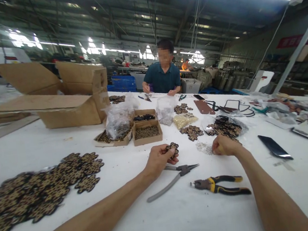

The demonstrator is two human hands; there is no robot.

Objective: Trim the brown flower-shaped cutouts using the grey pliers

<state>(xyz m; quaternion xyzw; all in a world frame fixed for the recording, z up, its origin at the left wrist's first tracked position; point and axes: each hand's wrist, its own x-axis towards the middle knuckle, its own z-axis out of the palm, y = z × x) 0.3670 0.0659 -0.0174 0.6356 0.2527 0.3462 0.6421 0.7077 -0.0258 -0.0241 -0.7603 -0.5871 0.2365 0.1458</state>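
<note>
My left hand (158, 160) is closed on a flower-shaped patch (173, 149), tan with a dark edge, held above the white table. To the right, my right hand (223, 145) has its fingers pinched together at the edge of a scatter of small shiny metal pieces (203, 147). Whether a piece is between those fingertips I cannot make out. Below my left hand lie grey-handled pointed pliers (184, 170). Yellow-and-black pliers (213, 185) rest between my forearms.
Many flower patches (40, 188) are heaped at left. Small trays (147, 132) of metal bits stand ahead, beside a big open cardboard box (71, 113). More patches (224, 127) lie beyond my right hand, and a phone (275, 147) is farther right. A person (163, 74) sits opposite.
</note>
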